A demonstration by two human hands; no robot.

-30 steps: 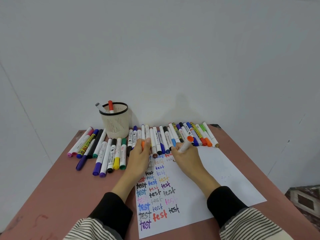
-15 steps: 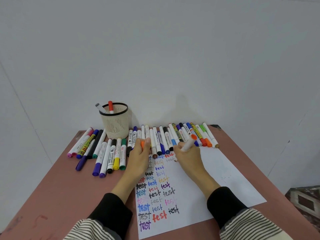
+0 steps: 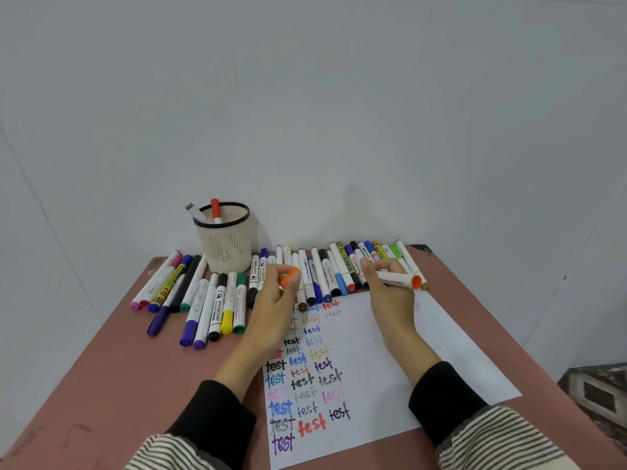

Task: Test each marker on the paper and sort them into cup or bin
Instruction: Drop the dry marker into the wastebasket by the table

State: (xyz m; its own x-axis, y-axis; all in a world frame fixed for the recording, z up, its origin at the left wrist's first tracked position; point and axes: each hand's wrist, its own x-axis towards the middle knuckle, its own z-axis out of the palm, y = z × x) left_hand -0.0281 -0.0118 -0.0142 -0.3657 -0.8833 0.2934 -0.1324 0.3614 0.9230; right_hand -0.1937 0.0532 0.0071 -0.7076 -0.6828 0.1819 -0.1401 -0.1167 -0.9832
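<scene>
Two hands work over a reddish-brown surface (image 3: 112, 378) that fills the lower half of the frame, pushed against a plain grey-white wall (image 3: 305, 96). White paper (image 3: 390, 337) lies lower centre, slanting toward the lower right; its left part carries rows of the word "test" in many colours. Row of capped markers (image 3: 325, 269) lies along the paper's top edge, centre to centre right, packed side by side. Second group of markers (image 3: 200, 300) lies centre left, fanned out, caps toward the viewer. Cream mesh cup (image 3: 226, 244) with a black rim stands above that group, left of centre, holding a red-capped marker (image 3: 215, 210) and a grey-capped marker (image 3: 194, 212), both upright and leaning. Left hand (image 3: 276, 310), centre frame, pinches an orange cap (image 3: 290, 277) between its fingertips, just over the paper's top left corner. Right hand (image 3: 390, 293), centre right, grips a white-barrelled orange marker (image 3: 397, 278) lying nearly level above the paper's top edge, its orange end pointing right; tip hidden in the hand. Black cuffs and striped sleeves enter at the bottom edge.
</scene>
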